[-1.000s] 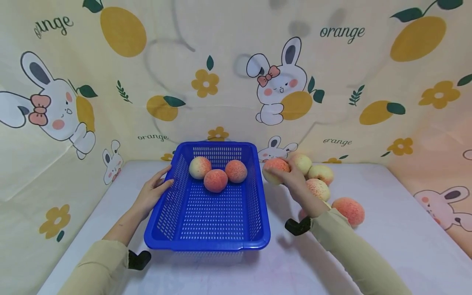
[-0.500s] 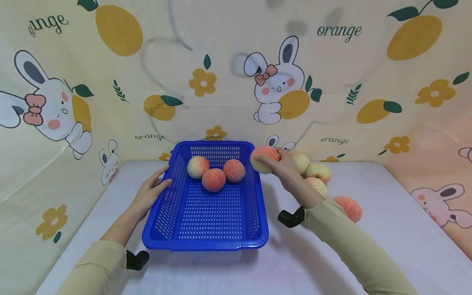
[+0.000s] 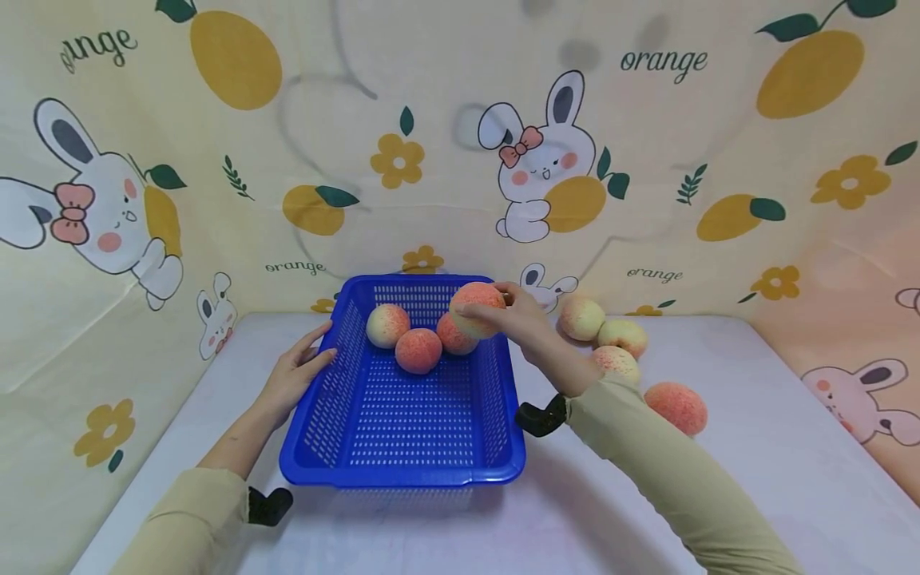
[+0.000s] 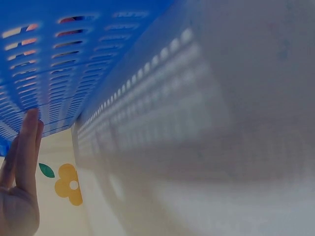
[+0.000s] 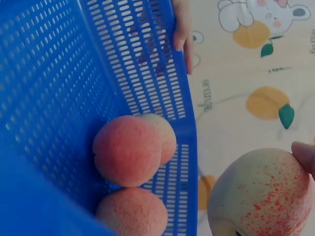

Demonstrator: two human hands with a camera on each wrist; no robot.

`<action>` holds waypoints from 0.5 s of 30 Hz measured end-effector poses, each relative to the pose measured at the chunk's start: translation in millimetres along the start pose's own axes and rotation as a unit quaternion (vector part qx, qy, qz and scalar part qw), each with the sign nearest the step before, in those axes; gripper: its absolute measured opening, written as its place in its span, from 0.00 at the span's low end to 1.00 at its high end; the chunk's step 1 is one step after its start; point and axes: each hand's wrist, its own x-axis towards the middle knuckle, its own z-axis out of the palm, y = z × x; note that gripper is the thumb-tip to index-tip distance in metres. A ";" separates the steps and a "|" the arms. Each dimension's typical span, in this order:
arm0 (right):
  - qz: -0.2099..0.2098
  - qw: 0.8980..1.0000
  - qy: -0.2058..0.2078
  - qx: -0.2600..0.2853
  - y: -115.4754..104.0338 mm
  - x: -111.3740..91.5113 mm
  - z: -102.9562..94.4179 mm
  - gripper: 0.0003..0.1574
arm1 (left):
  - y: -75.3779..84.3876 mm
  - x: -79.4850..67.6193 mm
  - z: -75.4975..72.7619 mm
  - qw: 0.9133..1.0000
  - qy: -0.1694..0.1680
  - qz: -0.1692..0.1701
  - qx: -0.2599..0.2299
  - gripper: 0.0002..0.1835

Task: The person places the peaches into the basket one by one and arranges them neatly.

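My right hand (image 3: 521, 323) grips a red-and-cream peach (image 3: 476, 307) over the right back part of the blue basket (image 3: 402, 477). In the right wrist view, the held peach (image 5: 261, 194) shows its pale, red-speckled side, with a fingertip on it. Below it in the head view, a peach (image 3: 454, 339) in the basket is partly hidden. Beside that one lie a redder peach (image 3: 418, 351) and a paler peach (image 3: 388, 326). My left hand (image 3: 291, 375) rests against the basket's left side, its straight fingers (image 4: 28, 152) touching the slotted outer wall.
Right of the basket, several peaches lie on the white table (image 3: 762, 447): a pale peach (image 3: 582, 318), a yellowish peach (image 3: 624, 339), a speckled peach (image 3: 616, 363) and a red peach (image 3: 677, 407). A printed cloth (image 3: 446, 104) hangs behind.
My right hand has lifted the peach from beside the basket and carried it left, over the rim and above the basket. The left hand stays at the basket's side.
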 end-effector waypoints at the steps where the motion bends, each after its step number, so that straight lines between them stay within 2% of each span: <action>1: 0.002 1.000 -0.004 -0.001 -1.7 -0.6 1.8 0.46 | 0.0 0.1 0.1 1.000 0.000 0.000 0.001 0.33; 9: -0.009 1.000 -0.023 -0.013 -6.5 0.6 13.9 0.44 | -0.3 0.4 0.1 1.000 0.000 0.005 0.003 0.33; 15: -0.001 0.999 -0.029 -0.045 -7.0 2.2 21.7 0.45 | -0.8 0.3 0.3 1.000 0.000 0.004 0.001 0.34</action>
